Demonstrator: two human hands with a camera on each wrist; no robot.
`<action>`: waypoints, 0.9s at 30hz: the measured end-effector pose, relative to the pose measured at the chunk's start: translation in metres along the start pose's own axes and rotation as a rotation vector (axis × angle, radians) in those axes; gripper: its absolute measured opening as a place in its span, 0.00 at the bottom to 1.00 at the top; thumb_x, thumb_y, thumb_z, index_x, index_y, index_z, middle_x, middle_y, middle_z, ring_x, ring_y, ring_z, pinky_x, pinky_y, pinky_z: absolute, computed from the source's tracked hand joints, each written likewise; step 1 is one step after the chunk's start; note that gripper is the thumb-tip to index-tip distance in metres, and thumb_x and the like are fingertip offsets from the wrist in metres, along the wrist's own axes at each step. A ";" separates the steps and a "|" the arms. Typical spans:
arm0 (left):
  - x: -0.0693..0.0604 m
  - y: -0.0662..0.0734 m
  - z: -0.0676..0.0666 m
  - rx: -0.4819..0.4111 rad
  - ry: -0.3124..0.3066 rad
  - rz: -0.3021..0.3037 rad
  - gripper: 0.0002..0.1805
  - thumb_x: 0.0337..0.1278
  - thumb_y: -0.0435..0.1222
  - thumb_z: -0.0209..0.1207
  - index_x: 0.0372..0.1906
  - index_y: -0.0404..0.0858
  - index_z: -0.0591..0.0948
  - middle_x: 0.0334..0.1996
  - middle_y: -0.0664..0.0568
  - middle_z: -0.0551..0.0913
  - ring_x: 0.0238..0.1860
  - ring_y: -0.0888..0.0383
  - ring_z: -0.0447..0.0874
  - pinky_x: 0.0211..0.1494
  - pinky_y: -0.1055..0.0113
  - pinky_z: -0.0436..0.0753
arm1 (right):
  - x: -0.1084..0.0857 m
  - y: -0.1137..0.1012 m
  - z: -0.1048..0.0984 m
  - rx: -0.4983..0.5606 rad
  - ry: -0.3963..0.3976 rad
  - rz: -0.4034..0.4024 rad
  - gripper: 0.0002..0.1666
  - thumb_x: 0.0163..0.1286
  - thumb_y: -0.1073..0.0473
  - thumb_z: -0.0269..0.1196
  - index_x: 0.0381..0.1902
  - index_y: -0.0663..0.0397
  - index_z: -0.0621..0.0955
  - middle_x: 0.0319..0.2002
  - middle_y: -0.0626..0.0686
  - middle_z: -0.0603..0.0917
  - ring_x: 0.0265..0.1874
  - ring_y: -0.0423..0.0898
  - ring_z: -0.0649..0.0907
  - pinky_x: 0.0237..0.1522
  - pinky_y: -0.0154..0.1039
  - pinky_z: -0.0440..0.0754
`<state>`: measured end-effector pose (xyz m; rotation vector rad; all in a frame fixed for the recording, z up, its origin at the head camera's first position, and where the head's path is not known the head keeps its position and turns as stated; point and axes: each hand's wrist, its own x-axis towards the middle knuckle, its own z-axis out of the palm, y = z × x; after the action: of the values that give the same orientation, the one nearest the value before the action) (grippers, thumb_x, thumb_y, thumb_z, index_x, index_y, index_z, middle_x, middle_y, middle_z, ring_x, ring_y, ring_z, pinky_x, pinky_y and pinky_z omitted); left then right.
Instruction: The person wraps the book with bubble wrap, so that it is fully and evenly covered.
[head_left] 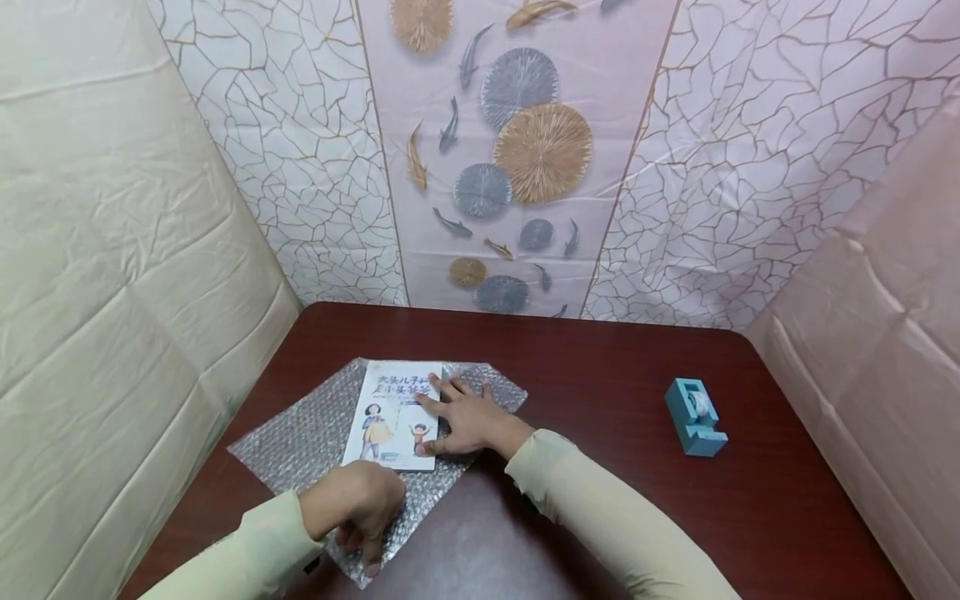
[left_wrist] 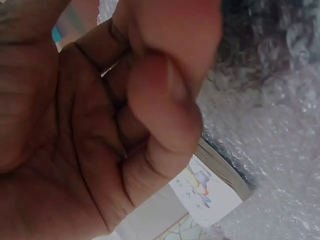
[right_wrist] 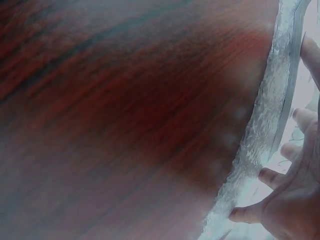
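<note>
A book with a white illustrated cover [head_left: 397, 417] lies on a sheet of bubble wrap [head_left: 300, 425], which spreads out around it at an angle. My right hand [head_left: 472, 421], fingers spread, rests on the book's right side and the wrap beside it. My left hand [head_left: 363, 500] is at the wrap's near corner, below the book, its fingers bent downward. In the left wrist view the fingers of my left hand [left_wrist: 125, 115] curl with the thumb against them, beside the bubble wrap [left_wrist: 265, 115]; whether wrap is pinched between them is hidden. The book's page edge [left_wrist: 225, 170] shows behind.
A teal tape dispenser [head_left: 697, 417] with a roll of tape stands on the right part of the dark red table [head_left: 585, 375]. Patterned cloth [head_left: 540, 150] hangs behind the table, with plain pale cloth on both sides.
</note>
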<state>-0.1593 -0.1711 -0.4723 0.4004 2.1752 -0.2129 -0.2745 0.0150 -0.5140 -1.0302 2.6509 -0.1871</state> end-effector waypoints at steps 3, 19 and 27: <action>0.000 0.000 0.000 -0.072 -0.010 0.010 0.19 0.46 0.42 0.87 0.15 0.37 0.89 0.15 0.48 0.89 0.14 0.57 0.84 0.20 0.68 0.81 | 0.000 0.000 -0.001 0.003 -0.004 0.000 0.60 0.71 0.13 0.55 0.91 0.22 0.49 0.93 0.47 0.39 0.92 0.60 0.46 0.80 0.86 0.47; -0.018 -0.007 -0.017 -0.073 0.054 0.124 0.13 0.50 0.30 0.76 0.18 0.44 0.85 0.17 0.54 0.85 0.17 0.60 0.79 0.23 0.70 0.73 | 0.002 0.001 -0.002 -0.009 -0.008 0.011 0.59 0.71 0.13 0.56 0.91 0.20 0.51 0.93 0.45 0.39 0.92 0.60 0.46 0.80 0.86 0.51; -0.044 -0.011 -0.039 -0.028 0.281 0.207 0.13 0.49 0.34 0.79 0.20 0.50 0.86 0.20 0.63 0.84 0.25 0.63 0.78 0.36 0.66 0.81 | 0.002 0.000 -0.002 -0.002 -0.003 0.017 0.59 0.70 0.13 0.58 0.90 0.18 0.52 0.93 0.45 0.41 0.92 0.59 0.47 0.80 0.85 0.51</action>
<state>-0.1679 -0.1791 -0.4138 0.6682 2.3865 -0.0106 -0.2771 0.0139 -0.5123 -1.0075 2.6564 -0.1786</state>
